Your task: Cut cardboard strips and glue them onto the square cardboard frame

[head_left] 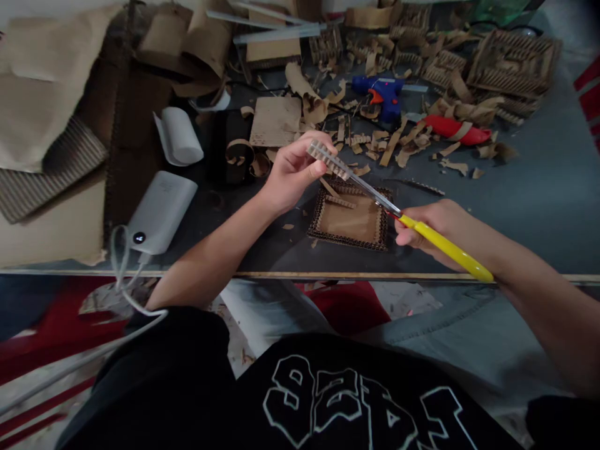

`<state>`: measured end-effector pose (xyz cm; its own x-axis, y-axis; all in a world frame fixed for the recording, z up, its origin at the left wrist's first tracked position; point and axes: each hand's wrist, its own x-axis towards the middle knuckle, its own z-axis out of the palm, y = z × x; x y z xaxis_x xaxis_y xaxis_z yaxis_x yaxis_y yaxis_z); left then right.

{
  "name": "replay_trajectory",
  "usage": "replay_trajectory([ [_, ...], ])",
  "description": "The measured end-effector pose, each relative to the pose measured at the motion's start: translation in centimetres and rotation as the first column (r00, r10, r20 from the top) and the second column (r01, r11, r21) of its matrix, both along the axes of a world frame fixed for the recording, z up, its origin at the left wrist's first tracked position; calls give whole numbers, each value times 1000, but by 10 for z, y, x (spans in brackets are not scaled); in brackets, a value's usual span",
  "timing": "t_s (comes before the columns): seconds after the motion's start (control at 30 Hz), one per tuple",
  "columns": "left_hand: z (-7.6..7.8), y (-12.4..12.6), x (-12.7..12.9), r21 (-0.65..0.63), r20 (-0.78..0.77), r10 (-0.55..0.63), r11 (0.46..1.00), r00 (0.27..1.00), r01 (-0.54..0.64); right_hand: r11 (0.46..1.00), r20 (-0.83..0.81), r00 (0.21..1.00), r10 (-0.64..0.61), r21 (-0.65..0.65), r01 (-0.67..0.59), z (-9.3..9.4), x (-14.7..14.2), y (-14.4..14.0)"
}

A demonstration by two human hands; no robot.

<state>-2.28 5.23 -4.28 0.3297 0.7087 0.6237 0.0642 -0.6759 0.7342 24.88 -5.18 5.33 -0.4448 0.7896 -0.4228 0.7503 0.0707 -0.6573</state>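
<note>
My left hand [300, 169] pinches a short strip of corrugated cardboard [334, 167] between thumb and fingers. In my right hand [434, 228] is a pair of scissors [445, 250] with yellow handles. Their long metal blades reach up and left and lie along the strip. Whether the blades are fully closed is hard to see. Below the strip, on the dark table, lies a square cardboard tray [351, 226] with a raised corrugated border. A couple of loose corrugated pieces [341, 201] rest inside its upper left part.
A blue glue gun [384, 94] and a red-handled tool [457, 130] lie among cardboard scraps. A corrugated block [513, 62] stands at back right. On the left are a white power bank [162, 211] with a cable, a white roll [180, 136] and large cardboard sheets [51, 81].
</note>
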Motion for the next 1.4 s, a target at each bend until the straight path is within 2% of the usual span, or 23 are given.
replay_trajectory([
  [0.23, 5, -3, 1, 50, 5, -4, 999, 1000, 4, 998, 63, 997, -38, -41, 41, 6, -1, 0],
  [0.53, 4, -10, 5, 110, -147, -12, 994, 989, 29, 1000, 70, 997, 25, 5, -26, 1, 2, 0],
  [0.77, 5, -9, 5, 62, -52, -66, 996, 996, 69, 999, 193, 981, 13, 45, -22, 7, -4, 2],
  [0.93, 3, -7, 6, 62, -20, -94, 994, 995, 95, 996, 191, 981, 23, 78, -39, 6, -5, 1],
  [1.1, 7, -7, 5, 73, -5, -108, 992, 994, 108, 999, 174, 984, -35, 38, 29, 5, -4, -1],
  [1.27, 15, -10, 3, 42, -28, -236, 971, 971, 237, 999, 108, 994, -5, -34, 8, 5, -1, -4],
  [1.4, 15, -10, 3, 28, -27, -230, 973, 973, 231, 1000, 108, 994, -13, -2, 13, 3, -2, -2],
])
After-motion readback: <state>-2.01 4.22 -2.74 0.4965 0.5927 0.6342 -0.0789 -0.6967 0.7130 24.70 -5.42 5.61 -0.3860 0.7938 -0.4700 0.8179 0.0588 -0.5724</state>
